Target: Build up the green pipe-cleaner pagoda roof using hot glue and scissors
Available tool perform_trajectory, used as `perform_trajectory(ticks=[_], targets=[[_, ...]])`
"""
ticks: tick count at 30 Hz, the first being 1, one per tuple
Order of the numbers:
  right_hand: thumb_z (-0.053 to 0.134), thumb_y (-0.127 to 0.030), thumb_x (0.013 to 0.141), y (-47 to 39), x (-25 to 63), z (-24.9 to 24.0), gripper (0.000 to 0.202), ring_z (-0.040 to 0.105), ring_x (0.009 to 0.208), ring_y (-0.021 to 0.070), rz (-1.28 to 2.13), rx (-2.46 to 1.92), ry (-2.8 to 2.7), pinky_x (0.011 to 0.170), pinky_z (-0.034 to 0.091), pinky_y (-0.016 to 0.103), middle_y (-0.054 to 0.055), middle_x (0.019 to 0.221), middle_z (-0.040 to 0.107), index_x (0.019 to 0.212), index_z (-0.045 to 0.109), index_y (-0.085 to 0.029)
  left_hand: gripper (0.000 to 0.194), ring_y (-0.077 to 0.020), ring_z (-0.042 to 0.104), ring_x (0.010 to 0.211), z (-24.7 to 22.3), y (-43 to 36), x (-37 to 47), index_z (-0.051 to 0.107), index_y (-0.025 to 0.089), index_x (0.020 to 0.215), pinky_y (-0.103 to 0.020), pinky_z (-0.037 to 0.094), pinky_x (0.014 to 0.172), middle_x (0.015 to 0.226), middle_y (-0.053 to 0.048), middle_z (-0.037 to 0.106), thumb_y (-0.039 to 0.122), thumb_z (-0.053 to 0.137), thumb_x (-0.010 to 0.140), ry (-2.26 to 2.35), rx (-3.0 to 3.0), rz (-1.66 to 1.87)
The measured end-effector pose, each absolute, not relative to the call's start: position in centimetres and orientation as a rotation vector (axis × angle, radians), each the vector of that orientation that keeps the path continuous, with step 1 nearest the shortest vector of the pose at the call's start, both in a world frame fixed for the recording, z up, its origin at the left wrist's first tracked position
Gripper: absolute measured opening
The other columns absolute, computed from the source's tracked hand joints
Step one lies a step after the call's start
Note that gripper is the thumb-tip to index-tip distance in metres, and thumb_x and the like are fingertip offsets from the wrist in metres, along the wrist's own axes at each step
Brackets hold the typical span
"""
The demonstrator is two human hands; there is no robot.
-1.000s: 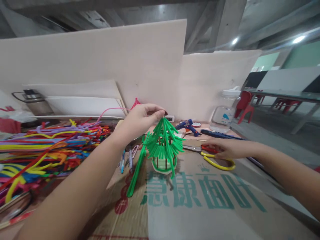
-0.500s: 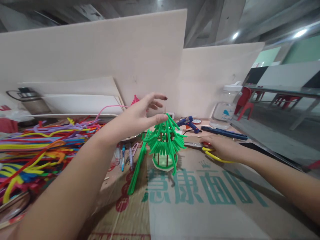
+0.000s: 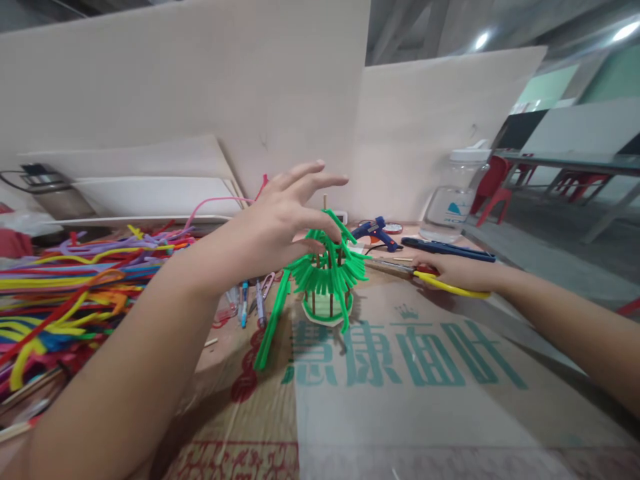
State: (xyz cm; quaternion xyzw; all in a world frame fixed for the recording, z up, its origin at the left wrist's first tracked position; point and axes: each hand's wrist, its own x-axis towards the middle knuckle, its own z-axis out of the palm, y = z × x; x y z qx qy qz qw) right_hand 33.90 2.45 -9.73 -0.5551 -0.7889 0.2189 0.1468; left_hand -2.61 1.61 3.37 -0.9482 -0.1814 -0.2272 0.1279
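A small tiered pavilion (image 3: 327,280) of green pipe cleaners, with thin brown posts and a pale base, stands upright on the cardboard. My left hand (image 3: 295,207) is at its top, thumb and index finger bent around the upper green strips, the other fingers spread above. A thin stick pokes up from the peak. My right hand (image 3: 450,270) rests on the table to the right, closed on scissors (image 3: 435,280) with yellow and red handles, their blades pointing left toward the pavilion. Loose green pipe cleaners (image 3: 270,333) lie left of the base.
Many coloured pipe cleaners (image 3: 90,280) are heaped at left. Pens (image 3: 245,303) lie near the pavilion. Behind stand a blue glue gun (image 3: 377,232), a dark blue tool (image 3: 445,249) and a clear plastic jug (image 3: 449,207). A pale board (image 3: 290,87) closes off the back.
My left hand has lowered its index finger and thumb onto the pavilion's top. My right hand, with the scissors, has shifted slightly right. The camera view has tilted a little downward.
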Motion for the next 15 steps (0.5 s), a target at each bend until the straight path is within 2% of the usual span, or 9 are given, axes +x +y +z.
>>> perform_trajectory(ticks=[3,9,15], targets=[[0.065,-0.055,0.078,2.4,33.7,-9.4,0.054,0.067,0.079,0.0259,0.663,-1.602,-2.302,0.072,0.050,0.034,0.003,0.094,0.074,0.125,0.064,-0.028,0.017,-0.0329,0.026,0.147,3.4,1.1,-2.3,0.075,0.028,0.088,-0.056,0.026,0.119,0.148,0.002,0.046,0.018,0.062,0.087,-0.541,-2.776,-0.651],[0.063,-0.053,0.077,3.1,34.0,-9.7,0.052,0.065,0.101,0.0334,0.547,-1.561,-2.373,0.087,0.051,0.041,0.005,0.110,0.074,0.123,0.065,-0.030,0.013,-0.0328,0.025,0.147,3.2,1.4,-2.3,0.075,0.027,0.086,-0.055,0.023,0.120,0.147,0.000,0.048,0.019,0.065,0.086,-0.545,-2.741,-0.632],[0.058,-0.050,0.079,3.3,34.2,-10.5,0.038,0.067,0.094,0.0327,0.472,-1.635,-2.370,0.082,0.052,0.042,0.006,0.106,0.075,0.107,0.070,-0.028,0.012,-0.0323,0.027,0.146,3.2,1.9,-2.6,0.075,0.027,0.090,-0.056,0.023,0.119,0.146,-0.001,0.049,0.020,0.065,0.087,-0.549,-2.721,-0.621]])
